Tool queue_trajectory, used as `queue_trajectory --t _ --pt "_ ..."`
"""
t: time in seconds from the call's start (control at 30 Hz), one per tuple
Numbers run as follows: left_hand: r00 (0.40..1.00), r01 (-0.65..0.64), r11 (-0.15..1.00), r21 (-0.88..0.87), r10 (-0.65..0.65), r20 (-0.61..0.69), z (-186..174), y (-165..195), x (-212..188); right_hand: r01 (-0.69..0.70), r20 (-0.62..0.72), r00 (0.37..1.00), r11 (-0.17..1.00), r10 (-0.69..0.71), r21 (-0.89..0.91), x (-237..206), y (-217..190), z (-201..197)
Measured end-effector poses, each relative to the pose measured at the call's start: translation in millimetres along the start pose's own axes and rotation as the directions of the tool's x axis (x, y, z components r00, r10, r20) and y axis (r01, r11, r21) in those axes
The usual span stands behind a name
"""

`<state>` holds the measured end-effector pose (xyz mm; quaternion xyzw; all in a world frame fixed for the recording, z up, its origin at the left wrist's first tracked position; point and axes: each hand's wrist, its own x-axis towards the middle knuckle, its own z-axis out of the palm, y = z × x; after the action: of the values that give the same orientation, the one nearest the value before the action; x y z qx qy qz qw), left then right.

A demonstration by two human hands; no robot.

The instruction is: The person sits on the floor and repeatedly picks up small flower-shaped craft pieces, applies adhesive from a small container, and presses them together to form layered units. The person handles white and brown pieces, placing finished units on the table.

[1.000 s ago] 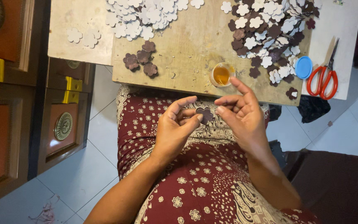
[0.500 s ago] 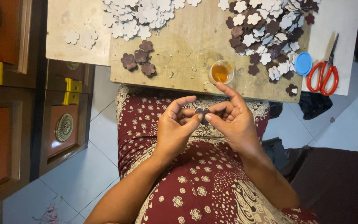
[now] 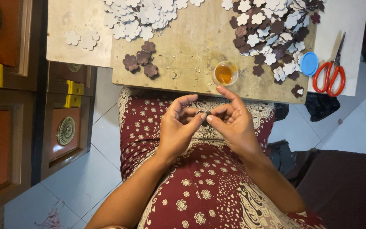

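A small dark piece [image 3: 203, 113], maybe a flower cutout, sits just below the glue cup [image 3: 225, 73]. The left hand [image 3: 178, 127] and the right hand [image 3: 233, 122] both pinch it with closed fingertips. Right of the cup lie red scissors [image 3: 328, 76].

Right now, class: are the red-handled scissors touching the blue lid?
Apart. The head view shows bare white board between the scissors and the blue lid.
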<state>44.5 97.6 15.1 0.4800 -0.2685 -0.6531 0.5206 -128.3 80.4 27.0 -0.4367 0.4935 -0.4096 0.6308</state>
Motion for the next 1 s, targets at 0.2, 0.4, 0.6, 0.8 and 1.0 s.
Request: queue_trajectory --t 0.2,0.4,0.6,0.8,1.0 --pt "0.998 0.056 0.98 -0.192 -0.062 -0.024 -5 -8 6 -0.022 -0.078 0.996 0.977 0.04 0.21 10 10 -2" --pt "0.999 0.038 0.981 -0.193 -0.037 0.011 -6 -22 3 0.007 -0.114 0.993 0.966 0.023 0.257 11 14 -3" --pt "1.0 0.014 0.986 -0.168 -0.015 -0.006 -4 -31 6 -0.02 -0.081 0.996 0.969 0.041 0.247 9 15 0" --pt "0.999 0.048 0.992 -0.113 -0.047 0.013 -6 -31 4 -0.079 -0.039 0.995 0.97 0.09 0.232 10 10 -4" --pt "0.998 0.058 0.996 -0.067 -0.057 0.022 -3 -31 3 -0.008 -0.03 0.999 0.993 0.012 0.119 10 17 0"
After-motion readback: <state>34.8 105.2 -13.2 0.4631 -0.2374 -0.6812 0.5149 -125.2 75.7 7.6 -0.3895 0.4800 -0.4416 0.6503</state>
